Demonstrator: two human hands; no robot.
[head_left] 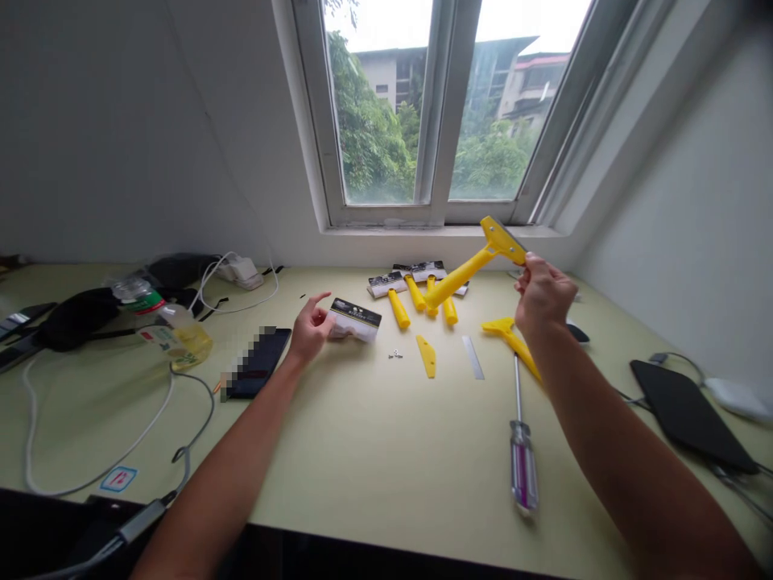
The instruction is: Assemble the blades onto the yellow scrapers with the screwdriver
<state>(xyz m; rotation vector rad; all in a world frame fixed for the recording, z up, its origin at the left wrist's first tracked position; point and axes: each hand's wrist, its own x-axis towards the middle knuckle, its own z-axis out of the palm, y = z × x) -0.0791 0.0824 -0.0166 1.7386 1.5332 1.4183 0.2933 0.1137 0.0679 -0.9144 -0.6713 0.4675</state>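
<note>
My right hand (547,294) pinches the head end of a yellow scraper (462,274), lifted above the table with its handle pointing down to the left. My left hand (311,330) holds a small bag with a black-and-white header card (355,318) by its left edge. Between the hands lie a few small screws (395,354), a yellow cover plate (426,357) and a flat metal blade (473,358). Another yellow scraper (501,326) is partly hidden behind my right forearm. Beside it lies a screwdriver (522,467) with a clear and purple handle.
Several bagged yellow scraper handles (398,308) lie at the back below the window. On the left are a dark phone (262,362), a tilted bottle (175,326) and loose cables (150,427). A black power bank or phone (692,415) with cables lies on the right.
</note>
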